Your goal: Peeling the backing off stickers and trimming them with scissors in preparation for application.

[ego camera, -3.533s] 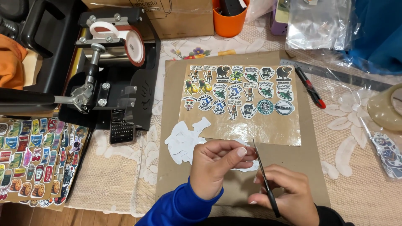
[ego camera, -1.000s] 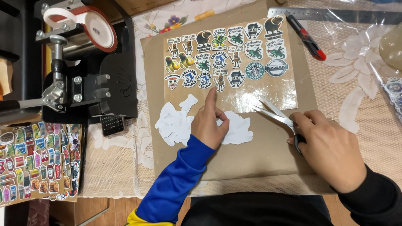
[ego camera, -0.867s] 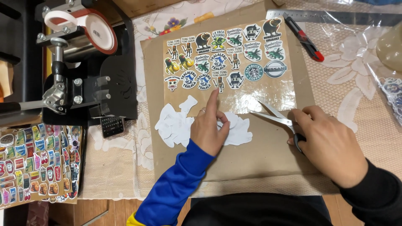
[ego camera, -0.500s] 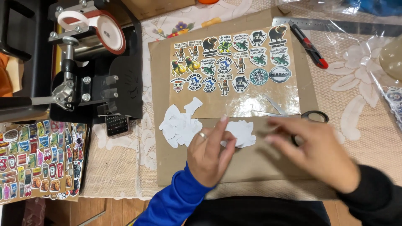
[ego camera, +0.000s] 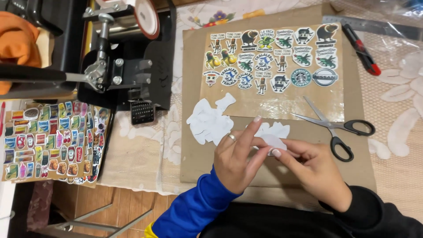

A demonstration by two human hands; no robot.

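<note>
Cardboard sheet (ego camera: 194, 163) lying across the lace tablecloth (ego camera: 396, 145), serving as the work surface; black press machine (ego camera: 132, 75) standing just beside its left edge. Clear sticker sheet (ego camera: 273, 66) resting on the upper part of the cardboard, carrying rows of small cartoon figures, green creatures and two round badges, one green, one grey. Second sticker sheet (ego camera: 53, 141) lying at the far left, crowded with small, bright, mostly upright shapes. Scissors (ego camera: 335, 128) lying open and unheld below the clear sheet's right corner; red and black knife (ego camera: 361, 55) and ruler (ego camera: 374, 28) lying farther up. Pile of white paper scraps (ego camera: 209, 121) sitting left of centre. White cut-out piece (ego camera: 273, 140) being pinched near the cardboard's middle: left hand (ego camera: 235, 158) closing narrowly on its left edge, index finger stretching over it; right hand (ego camera: 313, 169) gripping its lower right edge between thumb and fingertip. Judgement: peeling is going best with both pinches staying close to the edge, pulling slowly and flat, so the piece is not tearing or curling
</note>
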